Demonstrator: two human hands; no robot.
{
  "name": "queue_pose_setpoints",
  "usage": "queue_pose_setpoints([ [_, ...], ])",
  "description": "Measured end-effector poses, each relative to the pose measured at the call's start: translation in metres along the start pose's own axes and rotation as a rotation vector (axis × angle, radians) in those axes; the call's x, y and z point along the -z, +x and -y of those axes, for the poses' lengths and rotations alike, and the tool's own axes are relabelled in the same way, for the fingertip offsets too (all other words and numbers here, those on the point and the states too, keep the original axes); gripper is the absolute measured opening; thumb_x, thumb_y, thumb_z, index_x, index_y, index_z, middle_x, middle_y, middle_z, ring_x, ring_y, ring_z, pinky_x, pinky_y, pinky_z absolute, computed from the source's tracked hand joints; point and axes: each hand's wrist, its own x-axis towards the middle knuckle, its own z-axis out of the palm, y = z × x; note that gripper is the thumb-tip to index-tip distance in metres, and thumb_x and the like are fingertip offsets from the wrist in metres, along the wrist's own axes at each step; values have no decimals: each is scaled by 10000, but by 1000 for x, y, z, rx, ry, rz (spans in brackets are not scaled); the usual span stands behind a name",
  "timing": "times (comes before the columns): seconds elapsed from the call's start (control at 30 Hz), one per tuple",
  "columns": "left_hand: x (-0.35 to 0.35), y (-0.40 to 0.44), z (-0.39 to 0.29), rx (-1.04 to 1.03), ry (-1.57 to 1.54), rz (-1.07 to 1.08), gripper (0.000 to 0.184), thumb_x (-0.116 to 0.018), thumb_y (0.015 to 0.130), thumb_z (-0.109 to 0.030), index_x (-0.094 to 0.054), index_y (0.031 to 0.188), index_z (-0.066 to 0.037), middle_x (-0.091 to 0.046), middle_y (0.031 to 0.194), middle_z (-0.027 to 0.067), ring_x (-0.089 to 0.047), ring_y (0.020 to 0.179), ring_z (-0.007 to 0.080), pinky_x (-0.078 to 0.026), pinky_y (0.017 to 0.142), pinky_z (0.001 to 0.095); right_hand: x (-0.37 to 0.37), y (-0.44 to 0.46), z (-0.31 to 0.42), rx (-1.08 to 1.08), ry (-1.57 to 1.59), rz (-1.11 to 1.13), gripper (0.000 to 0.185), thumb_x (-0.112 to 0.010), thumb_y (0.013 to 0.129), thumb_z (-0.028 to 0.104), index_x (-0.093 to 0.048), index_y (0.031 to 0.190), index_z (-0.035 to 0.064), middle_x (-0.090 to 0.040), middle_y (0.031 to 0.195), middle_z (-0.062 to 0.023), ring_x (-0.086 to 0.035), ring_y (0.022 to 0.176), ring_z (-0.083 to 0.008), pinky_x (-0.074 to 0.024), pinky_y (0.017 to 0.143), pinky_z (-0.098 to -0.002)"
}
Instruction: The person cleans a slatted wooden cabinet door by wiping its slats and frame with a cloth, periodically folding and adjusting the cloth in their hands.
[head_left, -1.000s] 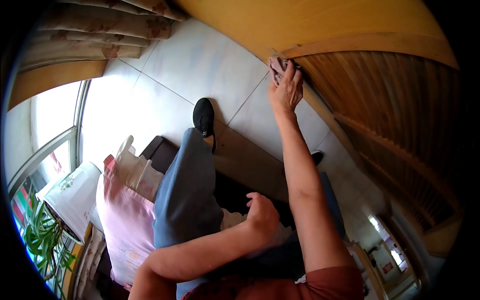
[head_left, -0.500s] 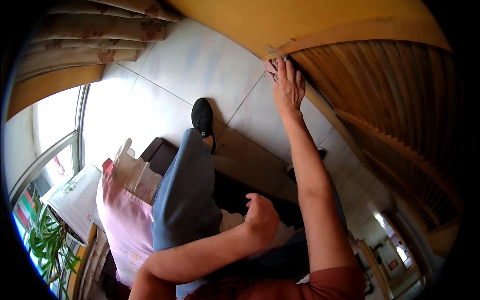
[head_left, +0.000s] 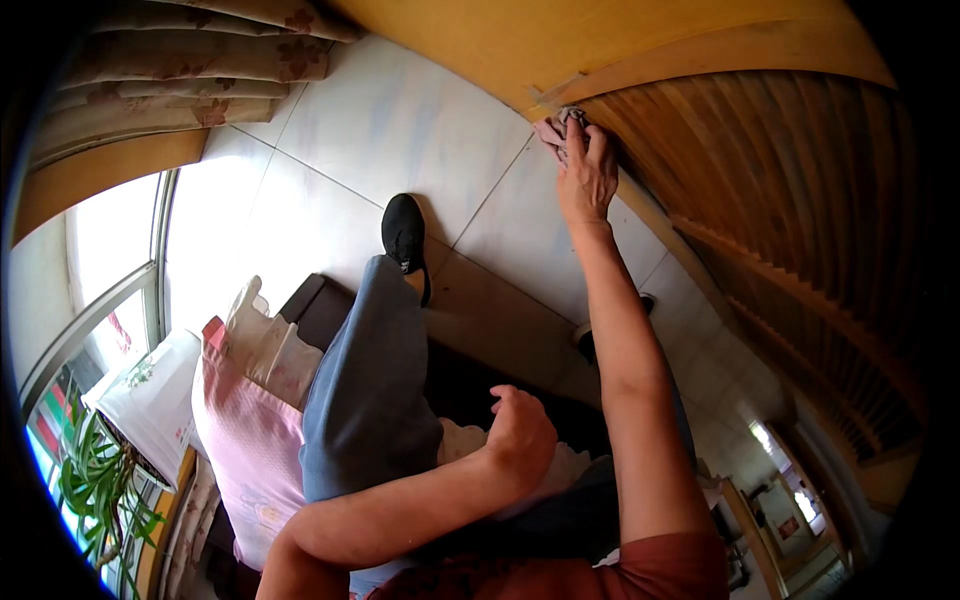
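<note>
My right hand (head_left: pixel 588 170) reaches far forward, its fingers pressed over a crumpled pinkish-grey cloth (head_left: pixel 549 134). The cloth sits at the lower edge of the yellow wooden panel (head_left: pixel 620 45), by the corner of a slatted wooden door (head_left: pixel 740 160). Part of the cloth is hidden under the fingers. My left hand (head_left: pixel 523 435) is loosely curled above my lap, away from the door, with no object visible in it.
Pale floor tiles (head_left: pixel 340 120) lie ahead, with my black shoe (head_left: pixel 404 235) on them. A floral curtain (head_left: pixel 200 60) hangs at the upper left. Pink fabric (head_left: pixel 250 430) and a potted plant (head_left: pixel 95 465) are at the left, beside a window (head_left: pixel 110 240).
My right hand has shifted slightly to the right along the door's edge, and more of the cloth shows beyond the fingers. My left hand stays where it was.
</note>
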Motion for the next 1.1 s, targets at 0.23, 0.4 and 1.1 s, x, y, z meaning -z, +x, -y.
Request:
queue_pose_setpoints([
  [0.23,0,-2,-3,42,42,-36,223,-574,850,-234,-727,965,-119,-648,927,76,-581,967,270,-378,937,493,-4,8,0,159,-114,-42,511,-581,891,132,-439,1382,109,-492,1126,-124,-548,950,-317,-484,793,-425],
  [0.4,5,1,0,28,-1,44,229,-583,850,-243,-719,975,-109,-644,933,78,-585,982,258,-381,943,474,-10,12,3,157,-291,66,572,-577,899,209,-368,1417,83,-495,1115,-120,-544,920,-282,-490,756,-402],
  [1.1,10,-3,6,1,5,44,198,-627,812,-220,-722,951,-116,-655,949,71,-605,949,236,-411,921,460,36,-81,-83,-154,-554,250,642,-598,912,238,-316,1466,75,-528,1100,-141,-583,993,-279,-516,830,-365],
])
